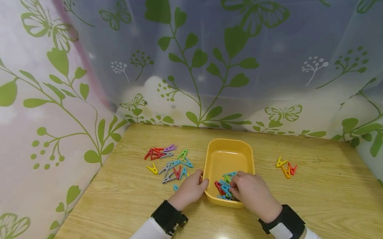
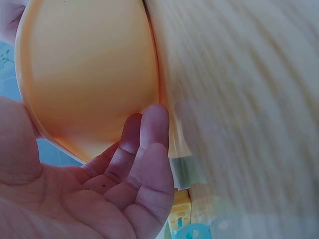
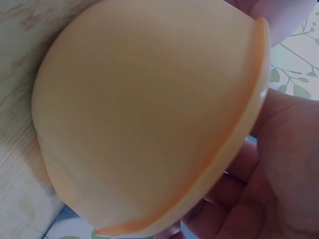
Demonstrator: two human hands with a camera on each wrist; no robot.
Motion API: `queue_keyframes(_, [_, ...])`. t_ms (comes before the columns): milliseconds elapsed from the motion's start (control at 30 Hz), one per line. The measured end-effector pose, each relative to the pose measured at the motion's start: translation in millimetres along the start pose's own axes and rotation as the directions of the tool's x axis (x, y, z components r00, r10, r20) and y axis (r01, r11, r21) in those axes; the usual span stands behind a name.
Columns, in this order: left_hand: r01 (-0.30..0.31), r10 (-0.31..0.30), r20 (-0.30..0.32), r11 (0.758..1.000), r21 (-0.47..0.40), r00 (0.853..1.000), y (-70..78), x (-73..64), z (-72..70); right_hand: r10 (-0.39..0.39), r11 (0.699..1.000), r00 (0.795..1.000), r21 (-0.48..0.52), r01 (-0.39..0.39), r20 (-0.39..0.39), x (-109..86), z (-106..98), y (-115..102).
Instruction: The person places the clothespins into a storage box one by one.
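A yellow plastic tray (image 1: pixel 229 164) stands on the table with a heap of small coloured clothespins (image 1: pixel 224 188) in its near end. My left hand (image 1: pixel 193 187) grips the tray's left side, thumb at the rim; in the left wrist view its fingers (image 2: pixel 154 129) rest against the outer wall. Over the near right rim reaches my right hand (image 1: pixel 252 191), its fingers bent down among the clothespins. The tray's wall hides those fingertips in the right wrist view, and I cannot tell whether they pinch a clothespin.
Left of the tray lie loose clothespins (image 1: pixel 173 165) in red, grey, blue, green, yellow and purple. A smaller group of yellow, orange and red clothespins (image 1: pixel 286 168) lies to the right. A patterned curtain (image 1: pixel 193 80) borders the wooden table (image 1: pixel 319 203) at the back and left.
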State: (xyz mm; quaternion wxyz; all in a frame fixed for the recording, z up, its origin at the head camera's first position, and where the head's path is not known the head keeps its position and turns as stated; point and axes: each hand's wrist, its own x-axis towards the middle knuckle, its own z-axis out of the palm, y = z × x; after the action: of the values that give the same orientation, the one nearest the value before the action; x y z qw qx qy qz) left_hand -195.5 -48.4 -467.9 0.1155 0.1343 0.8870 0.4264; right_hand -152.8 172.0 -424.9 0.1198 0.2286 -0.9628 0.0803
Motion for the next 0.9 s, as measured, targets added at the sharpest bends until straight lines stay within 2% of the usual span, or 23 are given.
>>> queue_keyframes(567, [-0.012,0.012,-0.004,1.0,0.007,1.0,-1.7,0.8,0.1,-0.002,1.0,0.999,0.005,0.002,-0.043,-6.2,0.9,5.0])
queue_keyframes(733, [-0.013,0.013,-0.007,1.0,0.017,1.0,-1.5,0.3,0.2,0.016,1.0,0.994,0.004,-0.016,-0.111,-8.8,-5.9,13.1])
queue_keyframes(900, [-0.005,0.005,-0.004,1.0,0.014,1.0,-1.9,1.2,0.1,0.056,0.998,0.98,0.053,-0.046,-0.19,-10.7,-18.3,27.1])
